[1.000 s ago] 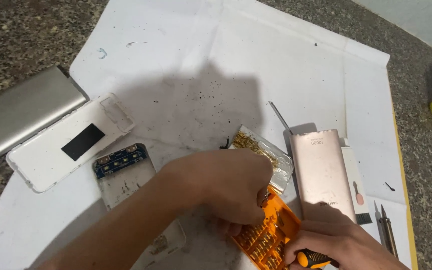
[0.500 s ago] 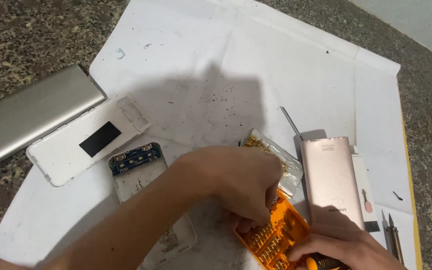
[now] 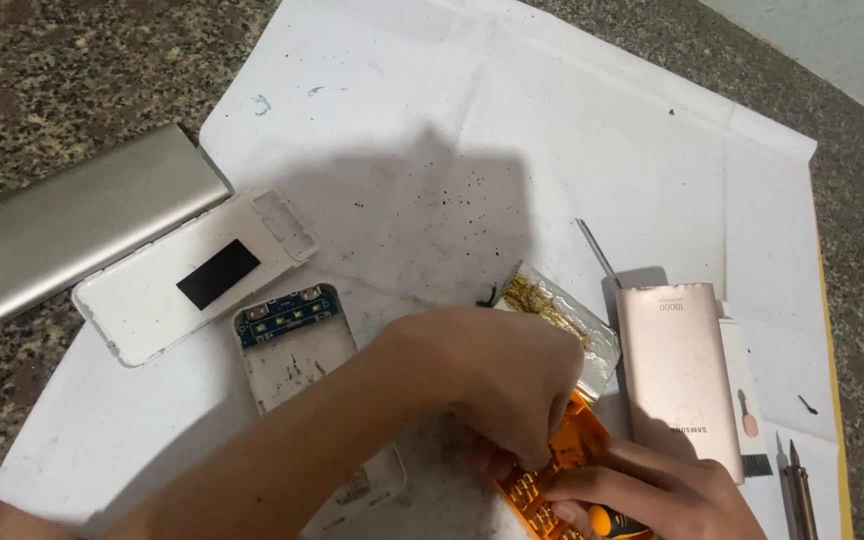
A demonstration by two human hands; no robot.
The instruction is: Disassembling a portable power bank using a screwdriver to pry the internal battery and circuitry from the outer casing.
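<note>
Both hands barely moved: left hand [image 3: 497, 375] fingers curl onto the orange case [image 3: 552, 470], right hand [image 3: 652, 495] at 4 o'clock pinching a screwdriver [image 3: 607, 522].

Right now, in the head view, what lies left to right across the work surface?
Silver metal case → white cover with black window → opened white case with blue circuit board → left hand → pink power bank → soldering iron.

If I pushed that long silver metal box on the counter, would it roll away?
Probably not. The silver box is flat and lies on its broad side on the stone counter, so it would likely slide, not roll. Its smooth, shiny shell looks slippery to grip. It looks rigid, and may be heavy for its size.
</note>
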